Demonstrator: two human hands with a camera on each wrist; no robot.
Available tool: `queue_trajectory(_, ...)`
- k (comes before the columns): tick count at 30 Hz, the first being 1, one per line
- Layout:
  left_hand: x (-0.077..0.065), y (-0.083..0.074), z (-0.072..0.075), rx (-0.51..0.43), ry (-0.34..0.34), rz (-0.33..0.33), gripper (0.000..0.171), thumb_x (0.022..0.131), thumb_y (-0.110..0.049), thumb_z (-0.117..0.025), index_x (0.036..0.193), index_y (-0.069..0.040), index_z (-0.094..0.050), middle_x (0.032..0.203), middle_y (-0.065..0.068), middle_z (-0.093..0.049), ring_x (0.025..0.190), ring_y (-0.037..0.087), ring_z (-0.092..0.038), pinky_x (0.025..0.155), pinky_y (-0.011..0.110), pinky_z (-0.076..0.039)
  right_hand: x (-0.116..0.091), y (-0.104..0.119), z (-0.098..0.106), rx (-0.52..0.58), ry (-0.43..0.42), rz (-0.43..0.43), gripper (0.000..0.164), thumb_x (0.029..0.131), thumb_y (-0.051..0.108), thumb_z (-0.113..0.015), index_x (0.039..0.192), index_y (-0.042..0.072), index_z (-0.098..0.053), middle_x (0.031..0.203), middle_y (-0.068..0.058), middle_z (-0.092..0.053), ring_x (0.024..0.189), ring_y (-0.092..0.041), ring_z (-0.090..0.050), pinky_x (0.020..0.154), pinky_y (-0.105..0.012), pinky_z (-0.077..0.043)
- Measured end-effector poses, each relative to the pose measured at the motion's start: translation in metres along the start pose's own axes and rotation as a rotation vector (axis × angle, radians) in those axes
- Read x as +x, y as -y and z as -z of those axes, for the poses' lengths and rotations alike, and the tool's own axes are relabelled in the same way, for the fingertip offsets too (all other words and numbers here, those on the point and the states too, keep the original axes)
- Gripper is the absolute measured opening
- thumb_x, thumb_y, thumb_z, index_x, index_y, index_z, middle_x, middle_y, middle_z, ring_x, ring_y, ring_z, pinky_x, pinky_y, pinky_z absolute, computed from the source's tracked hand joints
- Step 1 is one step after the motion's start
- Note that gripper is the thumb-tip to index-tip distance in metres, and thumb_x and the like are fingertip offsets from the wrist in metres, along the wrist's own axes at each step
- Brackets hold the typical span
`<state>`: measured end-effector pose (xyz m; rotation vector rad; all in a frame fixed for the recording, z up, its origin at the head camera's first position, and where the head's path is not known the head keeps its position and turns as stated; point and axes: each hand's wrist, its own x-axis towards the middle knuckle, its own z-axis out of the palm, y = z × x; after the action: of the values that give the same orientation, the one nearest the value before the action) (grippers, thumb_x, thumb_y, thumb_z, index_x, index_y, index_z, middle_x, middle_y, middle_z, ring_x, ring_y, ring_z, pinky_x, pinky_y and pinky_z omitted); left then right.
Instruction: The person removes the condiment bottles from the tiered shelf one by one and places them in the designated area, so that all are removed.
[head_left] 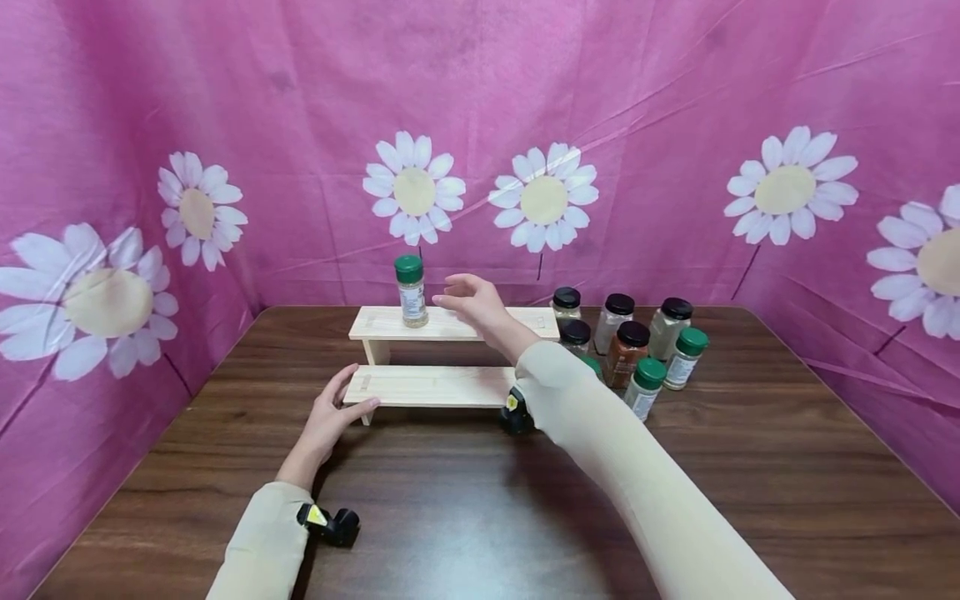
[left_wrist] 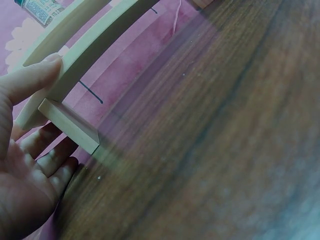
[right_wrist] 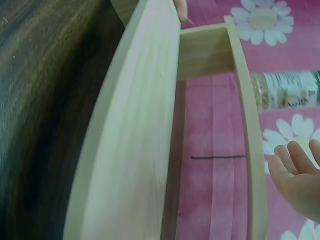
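A two-tier wooden spice rack (head_left: 442,386) stands on the table, its upper shelf behind the lower one. My left hand (head_left: 327,421) holds the left end of the lower shelf; in the left wrist view the thumb (left_wrist: 37,77) lies on the board's edge while the other fingers reach around the side support. On the upper shelf, toward the left, a green-capped spice jar (head_left: 412,293) is upright. My right hand (head_left: 480,307) hovers over that shelf just right of the jar, its fingers loosely bent and holding nothing. The right wrist view shows a gap between this hand (right_wrist: 300,182) and the jar (right_wrist: 287,90).
Right of the rack, several spice jars stand in a group, some with black caps, like the red-brown one (head_left: 627,354), and others with green caps (head_left: 692,340). My right forearm (head_left: 600,433) partly hides them. A pink flowered cloth (head_left: 480,100) hangs behind the wooden table (head_left: 420,517).
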<state>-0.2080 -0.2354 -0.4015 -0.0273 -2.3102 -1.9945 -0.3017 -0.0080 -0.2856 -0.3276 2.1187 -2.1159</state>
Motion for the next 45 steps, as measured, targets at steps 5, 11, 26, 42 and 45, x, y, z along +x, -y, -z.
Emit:
queue_trajectory(5,0.001,-0.001,0.000,-0.006,-0.002,-0.006,0.071,0.075,-0.005,-0.066,0.134,-0.007,-0.026,0.121,0.020,-0.045,0.090,0.004,-0.049,0.079,0.019,-0.034,0.000,0.001,-0.012,-0.057,0.011,0.004,0.046,0.076,0.008,-0.066,0.118,0.004,-0.048,0.110,-0.013,-0.052,0.098,-0.023,-0.050,0.081,-0.034,-0.040)
queue_trajectory(11,0.002,-0.001,-0.001,0.001,0.006,-0.008,0.071,0.075,-0.005,-0.065,0.134,-0.007,-0.025,0.122,0.021,-0.044,0.090,0.003,-0.048,0.079,0.018,-0.034,0.002,0.002,-0.025,-0.101,-0.022,0.029,0.043,0.077,0.009,-0.065,0.116,0.003,-0.049,0.111,-0.010,-0.053,0.100,-0.021,-0.049,0.080,-0.034,-0.040)
queue_trajectory(26,0.001,-0.003,0.000,-0.003,0.008,0.004,0.073,0.076,-0.005,-0.065,0.135,-0.007,-0.024,0.124,0.019,-0.042,0.092,0.002,-0.047,0.081,0.018,-0.032,0.010,0.000,-0.042,-0.090,-0.060,0.063,0.042,0.075,0.005,-0.065,0.115,0.004,-0.051,0.107,-0.010,-0.056,0.097,-0.019,-0.051,0.082,-0.031,-0.039)
queue_trajectory(42,-0.001,-0.002,0.000,-0.003,0.002,0.005,0.072,0.075,-0.005,-0.065,0.134,-0.006,-0.025,0.123,0.020,-0.043,0.091,0.002,-0.048,0.079,0.017,-0.034,0.009,0.009,-0.046,-0.129,-0.091,0.023,0.039,0.074,0.007,-0.067,0.111,0.005,-0.055,0.098,-0.009,-0.058,0.091,-0.019,-0.052,0.077,-0.032,-0.041)
queue_trajectory(45,-0.001,-0.002,0.000,-0.005,-0.001,0.005,0.072,0.075,-0.005,-0.065,0.134,-0.006,-0.025,0.122,0.021,-0.043,0.090,0.002,-0.048,0.079,0.017,-0.034,0.008,0.009,-0.045,-0.126,-0.080,0.015,0.040,0.074,0.008,-0.067,0.112,0.007,-0.055,0.099,-0.008,-0.057,0.092,-0.020,-0.051,0.077,-0.032,-0.041)
